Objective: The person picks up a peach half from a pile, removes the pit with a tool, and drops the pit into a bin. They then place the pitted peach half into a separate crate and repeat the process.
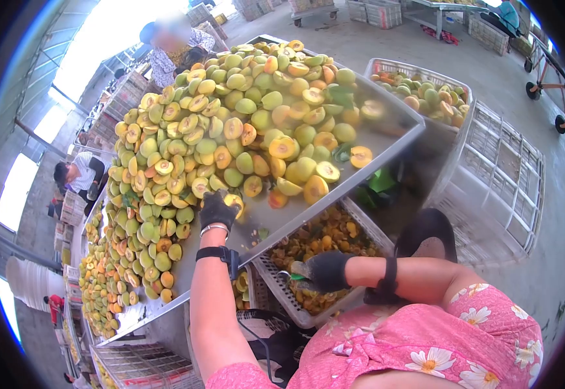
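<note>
Because the fruit is heaped on the tabletop [386,139] ahead of both hands, the gloved left hand [217,211] reaches up and grips one halved fruit [234,202] at the heap's near edge. The gloved right hand [324,271] clasps a small green-handled tool [295,277] over the crate [276,288] of pits below, held there so scraps fall in.

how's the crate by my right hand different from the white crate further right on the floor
The crate by the right hand sits under the table edge and holds orange fruit scraps; the white crate stands out on the open floor, and no fruit shows in it. The near crate is partly hidden by the table; the white one shows almost whole. Both have perforated or slatted plastic walls.
</note>
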A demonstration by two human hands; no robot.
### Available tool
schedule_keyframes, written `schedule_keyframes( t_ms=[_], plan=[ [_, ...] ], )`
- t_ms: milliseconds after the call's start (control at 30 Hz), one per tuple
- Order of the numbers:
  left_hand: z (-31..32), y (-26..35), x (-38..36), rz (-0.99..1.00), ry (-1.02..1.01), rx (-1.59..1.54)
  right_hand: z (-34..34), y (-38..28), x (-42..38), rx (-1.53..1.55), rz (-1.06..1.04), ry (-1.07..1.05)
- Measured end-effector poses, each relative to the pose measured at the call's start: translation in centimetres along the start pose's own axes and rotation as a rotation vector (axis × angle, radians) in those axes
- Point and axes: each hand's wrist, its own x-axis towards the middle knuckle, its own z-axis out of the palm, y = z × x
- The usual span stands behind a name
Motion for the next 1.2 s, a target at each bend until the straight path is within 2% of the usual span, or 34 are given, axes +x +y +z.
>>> schedule_keyframes(
  t_ms=[67,100,200,233,333,367,467,500,600,633,700,733,800,900,1000,1200],
  plan=[
    [1.5,-1.1,-0.6,-0.007,0.009,-0.025,0.1,0.0,0.0,-0.008,-0.012,0.04],
    [0.6,-0.9,-1.4,-0.055,-0.132,-0.113,0.2,0.0,-0.1,-0.012,-0.017,0.058],
    [1.8,-1.8,-3.9,-0.042,-0.14,-0.313,0.6,0.4,-0.1,0.021,-0.019,0.126],
    [1.6,-1.7,-4.9,0.024,-0.085,-0.288,0.6,0.4,-0.6,0.074,-0.041,0.18],
    [3.7,-2.8,-6.5,-0.074,0.053,-0.731,2.6,2.5,0.1,0.161,-0.105,0.451],
    [4.5,-3.1,-7.2,-0.115,0.1,-0.883,2.7,2.6,0.1,0.165,-0.084,0.46],
    [0.4,1.5,-13.1,-0.309,0.219,-1.756,1.9,1.5,-0.6,0.193,-0.137,0.484],
    [-0.5,2.4,-14.6,-0.257,0.228,-1.884,1.6,0.9,-0.8,0.19,-0.158,0.492],
    [0.5,3.2,-16.6,-0.319,0.111,-2.368,1.2,-1.1,-0.9,0.159,-0.241,0.533],
    [-0.1,4.2,-17.6,-0.349,0.163,-2.348,1.2,-1.7,-0.8,0.131,-0.282,0.559],
    [-0.8,5.3,-19.2,-0.384,0.093,-2.388,1.2,-2.6,-0.8,0.051,-0.362,0.583],
    [-0.9,5.6,-19.7,-0.401,0.06,-2.407,1.4,-3.2,-0.8,0.084,-0.323,0.572],
    [0.0,6.0,-19.8,-0.375,0.116,-2.436,1.7,-4.2,-0.7,0.149,-0.245,0.552],
    [-0.2,6.7,-20.8,-0.283,0.093,-2.454,2.2,-5.0,-0.6,0.266,-0.242,0.567],
    [-1.8,8.0,-22.0,-0.337,0.114,-2.526,2.0,-5.7,-0.8,0.306,-0.163,0.513],
    [-1.0,7.6,-21.9,-0.308,0.12,-2.504,2.4,-7.1,-1.2,0.342,-0.123,0.53]
  ],
)
